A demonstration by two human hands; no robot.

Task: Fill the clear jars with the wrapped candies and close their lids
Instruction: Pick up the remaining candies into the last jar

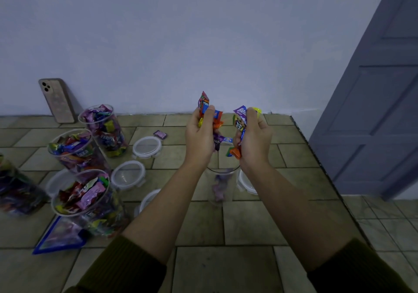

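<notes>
Both hands are raised above a clear jar (222, 185) that stands on the tiled surface with a few purple candies at its bottom. My left hand (199, 138) is shut on a bunch of wrapped candies (204, 104) in red, orange and yellow. My right hand (256, 138) is shut on another bunch of wrapped candies (239, 117), purple, yellow and orange. Three clear jars (103, 129) (74, 150) (88, 202) at the left are full of candies and stand without lids. Several white-rimmed lids (147, 146) (127, 175) lie between them and my arms.
A phone (57, 100) leans against the wall at the back left. One loose purple candy (160, 134) lies near the far lid. A candy bag (60, 236) lies flat at the front left. The surface ends at the right edge, beside a grey door (373, 111).
</notes>
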